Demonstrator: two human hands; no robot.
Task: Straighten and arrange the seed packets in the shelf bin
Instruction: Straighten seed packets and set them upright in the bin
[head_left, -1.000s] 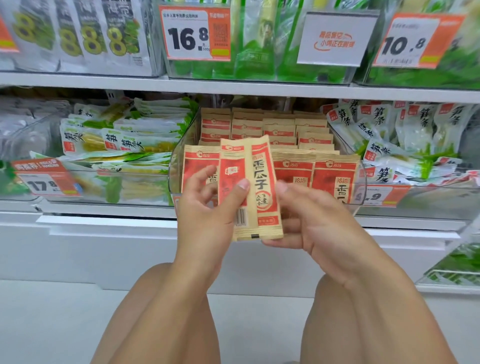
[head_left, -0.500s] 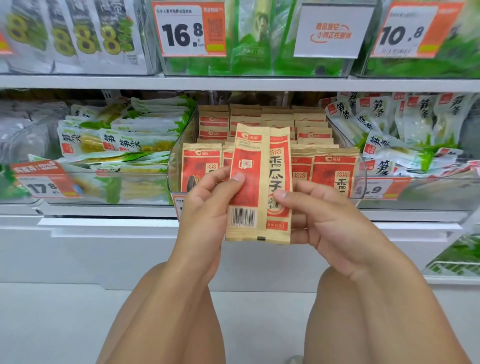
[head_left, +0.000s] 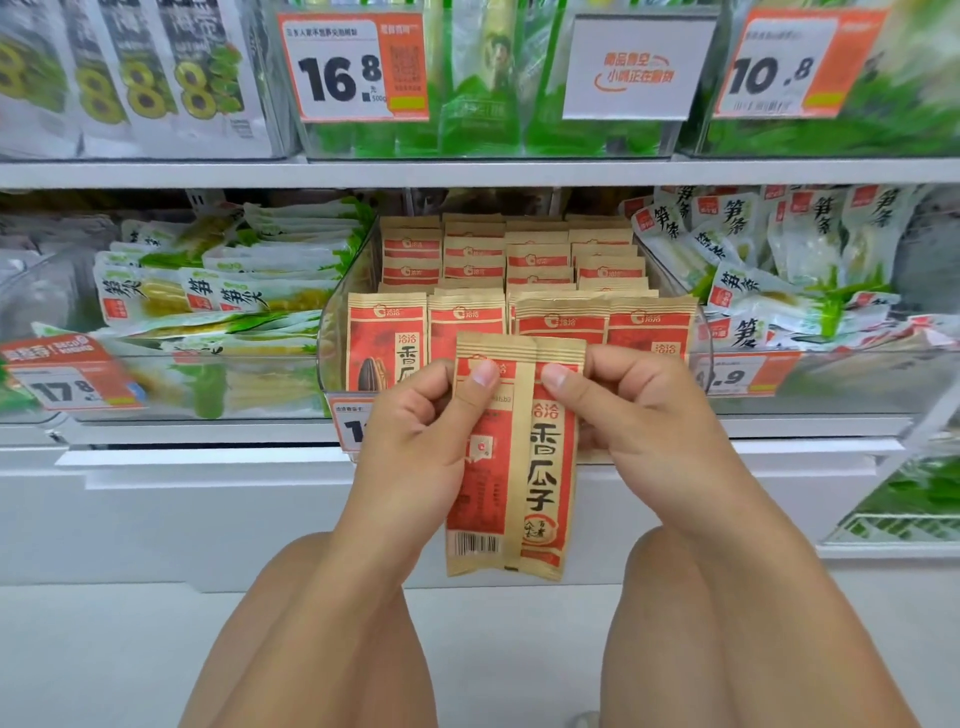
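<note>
Sliding lower in the frame compared to half a second ago, the pair of sunflower seed packets (head_left: 511, 467) is now hanging below the bin's front edge, and both hands are gripping higher up, right at the top seal instead of mid-body. The left hand (head_left: 415, 447) is pinching the top left corner with thumb on the front and fingers curled behind; the right hand (head_left: 644, 415) is doing the same on the top right corner. Looks to me like the two packets are getting squared up against each other before going back in, so the bin itself isn't any tidier yet.

The held packets are tan kraft-style with red panels. The left one is showing its back with a barcode near the bottom, while the right one is showing its front with big black characters. They're overlapping side by side and sitting pretty much upright, center of the frame.

Behind them, the clear shelf bin (head_left: 332, 332) is holding rows of matching packets (head_left: 561, 322), mostly standing neat, front row a bit uneven on the right. Green bamboo shoot packs (head_left: 223, 296) are filling the neighbouring bin on the left.
</note>
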